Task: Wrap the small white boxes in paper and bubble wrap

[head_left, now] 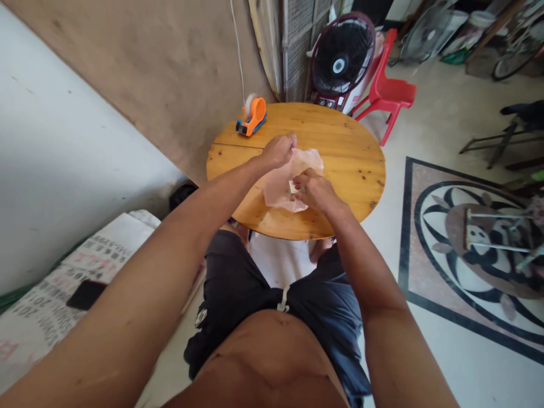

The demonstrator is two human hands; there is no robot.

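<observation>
A thin, pinkish see-through plastic bag (276,190) lies crumpled on the round wooden table (348,141). At its far left edge, my left hand (279,151) is closed, with the fingers pinched on the plastic. My right hand (315,190) is over the bag's near right part, with its fingers closed around a small white box (292,187) that has a red mark. Those fingers cover part of the box. I cannot tell whether the box is inside the bag or on top of it.
An orange tape dispenser (255,116) stands at the table's far left edge. Behind the table are a dark floor fan (343,54) and a red plastic chair (393,90). A black phone (86,294) lies on white printed sacks (46,300) at left.
</observation>
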